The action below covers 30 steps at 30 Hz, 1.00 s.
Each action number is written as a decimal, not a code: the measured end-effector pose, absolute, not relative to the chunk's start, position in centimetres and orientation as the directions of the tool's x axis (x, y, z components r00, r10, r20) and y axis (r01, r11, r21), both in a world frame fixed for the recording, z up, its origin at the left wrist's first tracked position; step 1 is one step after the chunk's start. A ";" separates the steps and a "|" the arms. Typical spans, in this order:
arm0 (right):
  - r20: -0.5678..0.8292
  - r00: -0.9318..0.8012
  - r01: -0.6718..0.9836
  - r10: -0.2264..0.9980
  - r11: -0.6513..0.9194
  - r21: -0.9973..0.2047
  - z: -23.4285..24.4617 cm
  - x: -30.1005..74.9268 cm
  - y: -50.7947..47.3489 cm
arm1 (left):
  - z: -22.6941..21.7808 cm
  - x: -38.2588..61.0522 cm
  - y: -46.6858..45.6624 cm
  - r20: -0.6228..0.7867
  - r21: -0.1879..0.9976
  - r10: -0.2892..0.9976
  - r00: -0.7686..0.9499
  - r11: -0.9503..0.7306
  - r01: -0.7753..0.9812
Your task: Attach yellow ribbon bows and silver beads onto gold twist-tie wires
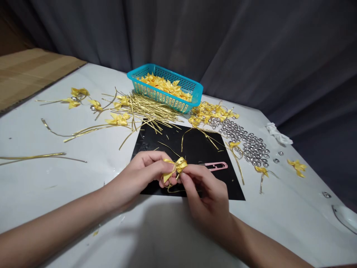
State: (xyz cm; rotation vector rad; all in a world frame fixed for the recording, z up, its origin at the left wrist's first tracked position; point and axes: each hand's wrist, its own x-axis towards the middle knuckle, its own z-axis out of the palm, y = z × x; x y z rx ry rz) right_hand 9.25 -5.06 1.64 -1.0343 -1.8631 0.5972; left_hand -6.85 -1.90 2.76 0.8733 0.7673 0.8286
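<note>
Above a black mat, both hands meet at one yellow ribbon bow. My left hand is closed, pinching the bow's left side between thumb and fingers. From the right, my right hand pinches at the bow's lower edge, where a gold twist tie seems to sit; its fingertips partly hide that spot. A thin gold strand sticks out up and left of the bow, and another loops below it. Just beyond my right hand, a pink cutter lies on the mat.
A blue basket of yellow bows stands at the back, beside a pile of gold twist ties. Silver beads and more bows spread to the right. Loose bows lie at left; a cardboard box borders the table.
</note>
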 end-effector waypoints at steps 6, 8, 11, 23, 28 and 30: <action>0.491 -0.261 0.413 0.831 0.556 -0.721 1.7 9.3 -4.9 | 2.8 -6.8 -2.0 -0.235 0.854 0.850 0.471 0.412 -0.317; 0.493 -0.255 0.437 0.832 0.554 -0.708 1.8 9.3 -4.9 | 2.9 -6.8 -2.0 -0.248 0.841 0.848 0.469 0.429 -0.330; 0.496 -0.245 0.481 0.833 0.549 -0.684 2.0 9.3 -5.0 | 2.9 -6.8 -2.0 -0.261 0.822 0.843 0.471 0.450 -0.349; 0.501 -0.269 0.495 0.823 0.564 -0.661 2.4 9.5 -4.9 | 2.8 -6.7 -2.0 -0.288 0.794 0.840 0.459 0.478 -0.377; 0.515 -0.295 0.502 0.805 0.589 -0.633 2.5 9.8 -4.8 | 2.9 -6.7 -1.9 -0.286 0.792 0.840 0.461 0.478 -0.380; 0.518 -0.307 0.505 0.799 0.598 -0.623 2.5 9.9 -4.8 | 2.9 -6.7 -1.9 -0.291 0.792 0.836 0.465 0.483 -0.373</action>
